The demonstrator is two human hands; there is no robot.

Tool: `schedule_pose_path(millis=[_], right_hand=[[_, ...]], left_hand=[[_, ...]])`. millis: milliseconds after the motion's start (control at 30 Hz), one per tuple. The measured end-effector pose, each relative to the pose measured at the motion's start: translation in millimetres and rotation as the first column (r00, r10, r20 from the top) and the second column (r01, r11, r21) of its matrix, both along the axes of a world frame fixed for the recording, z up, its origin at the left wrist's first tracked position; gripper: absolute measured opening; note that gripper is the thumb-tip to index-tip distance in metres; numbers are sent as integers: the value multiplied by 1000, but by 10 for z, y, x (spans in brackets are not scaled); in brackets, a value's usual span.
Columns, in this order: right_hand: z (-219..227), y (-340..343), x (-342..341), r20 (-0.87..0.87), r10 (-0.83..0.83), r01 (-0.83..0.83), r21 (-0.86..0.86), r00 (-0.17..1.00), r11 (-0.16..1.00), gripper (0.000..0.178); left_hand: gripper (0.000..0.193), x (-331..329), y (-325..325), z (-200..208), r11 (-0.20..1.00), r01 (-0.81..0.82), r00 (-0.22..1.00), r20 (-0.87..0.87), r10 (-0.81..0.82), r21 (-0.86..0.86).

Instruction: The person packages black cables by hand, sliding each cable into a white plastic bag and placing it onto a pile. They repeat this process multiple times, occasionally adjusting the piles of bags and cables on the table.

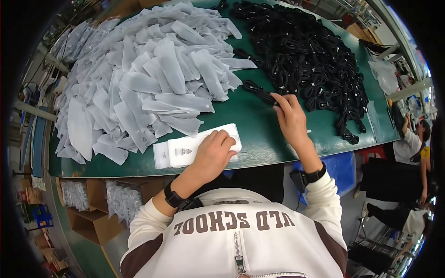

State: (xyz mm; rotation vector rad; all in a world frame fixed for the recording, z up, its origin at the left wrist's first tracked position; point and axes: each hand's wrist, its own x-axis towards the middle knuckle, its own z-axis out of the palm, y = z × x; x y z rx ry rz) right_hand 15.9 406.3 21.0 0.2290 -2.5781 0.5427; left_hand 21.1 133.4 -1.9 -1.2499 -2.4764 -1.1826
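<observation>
My right hand (292,118) pinches one end of a coiled black cable (259,92) between thumb and fingers, just above the green table. At the table's near edge lies a stack of flat, frosted white plastic bags (183,152) with small print on top. My left hand (212,155) rests on the right part of this stack, its fingers curled against the top bag. Beyond it rises a large heap of filled frosted bags (157,78). A big pile of coiled black cables (301,55) covers the far right of the table.
Cardboard boxes (95,227) holding clear bags stand below the table at the left. A blue plastic container (340,178) sits under the edge on the right. A clear plastic sheet (372,121) lies near the table's right end. Other people (410,143) are farther right.
</observation>
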Motion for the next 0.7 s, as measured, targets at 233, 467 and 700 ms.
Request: schedule_pose_path(millis=[233, 467, 700], right_hand=[[166, -380, 554, 159, 236, -156, -400, 959, 903, 40], [107, -413, 756, 175, 331, -287, -236, 927, 928, 40], [9, -442, 744, 304, 395, -224, -470, 867, 854, 32]], left_hand=[[11, 0, 24, -71, 994, -92, 988, 129, 85, 53], [9, -14, 2, 30, 975, -178, 902, 418, 107, 135], [12, -27, 44, 146, 979, 58, 989, 125, -84, 198]])
